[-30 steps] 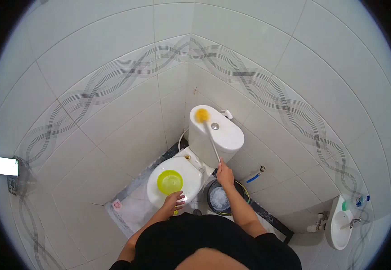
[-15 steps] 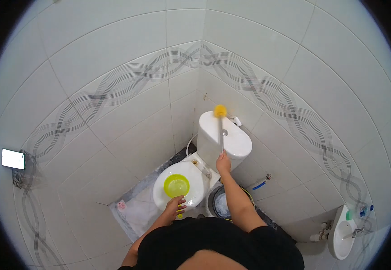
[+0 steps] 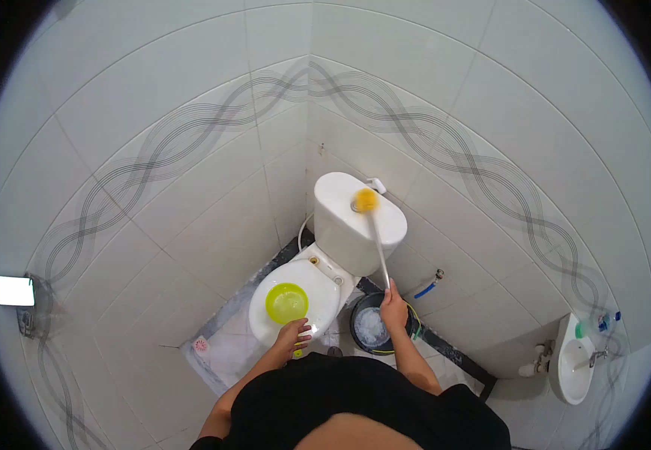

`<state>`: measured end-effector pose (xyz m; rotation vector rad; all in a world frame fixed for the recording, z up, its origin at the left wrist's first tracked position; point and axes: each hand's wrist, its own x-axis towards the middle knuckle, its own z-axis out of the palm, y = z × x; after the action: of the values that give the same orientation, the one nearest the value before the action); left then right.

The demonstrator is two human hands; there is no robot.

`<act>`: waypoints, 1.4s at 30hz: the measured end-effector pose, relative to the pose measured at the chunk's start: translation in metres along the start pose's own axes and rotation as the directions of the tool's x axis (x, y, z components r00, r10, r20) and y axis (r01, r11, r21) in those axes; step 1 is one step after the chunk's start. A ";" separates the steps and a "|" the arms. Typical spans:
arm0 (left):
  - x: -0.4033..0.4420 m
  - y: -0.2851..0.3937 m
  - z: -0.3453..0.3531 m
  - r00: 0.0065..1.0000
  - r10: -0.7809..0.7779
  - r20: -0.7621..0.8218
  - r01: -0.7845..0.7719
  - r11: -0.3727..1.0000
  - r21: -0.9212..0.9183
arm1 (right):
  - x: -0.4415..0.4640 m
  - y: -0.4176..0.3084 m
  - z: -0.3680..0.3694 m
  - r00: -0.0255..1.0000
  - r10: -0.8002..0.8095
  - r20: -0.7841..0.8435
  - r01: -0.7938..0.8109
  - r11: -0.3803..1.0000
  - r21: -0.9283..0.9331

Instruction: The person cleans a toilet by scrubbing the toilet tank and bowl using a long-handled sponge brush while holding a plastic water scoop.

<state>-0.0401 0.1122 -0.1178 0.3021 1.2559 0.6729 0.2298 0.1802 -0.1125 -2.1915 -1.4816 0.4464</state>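
My right hand (image 3: 393,308) is closed round the long pale handle of a toilet brush (image 3: 379,244). Its yellow head is raised in front of the white toilet tank (image 3: 393,220), blurred by motion. On the left, my left hand (image 3: 293,335) has its fingers round the handle of a lime-green water dipper (image 3: 287,303). The handle's tip shows below the fingers. Behind the dipper's bowl is the closed white toilet lid (image 3: 261,319); whether the two touch, I cannot tell.
Just below my right hand stands a dark bucket (image 3: 371,327) of sudsy water. A small sink (image 3: 574,369) is on the right wall, with bottles beside it. A lit phone (image 3: 16,291) is mounted on the left wall. A pink drain cover (image 3: 202,345) lies on the wet floor.
My right hand has moved right and down with the toilet brush, now over the bucket's side. The brush tilts more to the left. My left hand stays at the dipper. The view has shifted slightly.
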 end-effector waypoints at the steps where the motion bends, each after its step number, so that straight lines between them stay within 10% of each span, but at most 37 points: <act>1: 0.001 0.000 0.001 1.000 0.007 0.017 -0.008 1.000 0.024 | -0.007 0.012 0.011 1.000 0.014 -0.005 -0.014 1.000 0.000; 3: 0.004 -0.001 0.006 0.999 -0.029 0.031 0.028 0.999 0.037 | -0.020 0.029 0.029 0.970 -0.024 -0.243 0.076 0.976 0.206; 7: 0.005 0.000 0.012 0.998 -0.050 0.045 0.045 0.994 0.098 | -0.047 0.018 -0.033 0.992 0.048 0.113 -0.039 0.996 -0.074; 13: 0.012 -0.005 0.016 0.994 -0.078 0.083 0.069 0.992 0.105 | -0.039 0.034 0.007 0.949 0.020 -0.315 0.070 0.959 0.273; 16: 0.015 -0.001 0.016 0.993 -0.087 0.077 0.077 0.990 0.118 | -0.051 0.018 -0.032 0.991 0.046 0.124 -0.035 0.995 -0.089; 20: 0.014 -0.003 0.012 0.999 -0.010 0.049 0.007 0.998 0.060 | -0.029 0.047 0.016 0.956 0.100 -0.277 -0.026 0.965 0.261; 24: 0.015 -0.001 0.003 0.999 -0.021 0.037 0.019 0.999 0.042 | -0.043 0.041 -0.022 0.999 0.036 0.030 -0.037 0.999 0.012; 31: 0.014 0.002 0.000 0.999 0.015 0.038 -0.014 0.999 -0.040 | -0.051 0.052 -0.017 0.967 -0.105 -0.233 0.162 0.957 0.241; 35: 0.011 0.005 0.005 1.000 -0.004 -0.031 0.005 1.000 0.016 | -0.058 0.032 -0.067 0.988 0.054 0.143 -0.036 0.991 -0.128; 36: 0.010 0.005 0.006 1.000 -0.003 -0.031 0.004 1.000 0.013 | -0.048 0.049 -0.047 1.000 -0.027 -0.007 0.027 0.999 0.039; 39: 0.016 -0.004 0.011 0.993 0.079 -0.082 -0.066 0.987 0.148 | -0.016 0.064 0.000 0.967 -0.082 -0.241 0.131 0.972 0.194; 41: 0.033 -0.025 0.006 0.867 0.491 0.084 -0.422 0.633 0.649 | -0.007 0.043 -0.007 0.979 -0.111 -0.169 0.145 0.968 0.203; 42: 0.024 -0.022 0.010 0.867 0.462 0.186 -0.456 0.588 0.668 | -0.004 0.028 -0.019 0.995 -0.101 -0.004 0.101 0.993 0.061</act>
<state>-0.0200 0.1115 -0.1454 1.3081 1.4158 0.6015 0.2595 0.1643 -0.1113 -2.0592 -1.5492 0.4504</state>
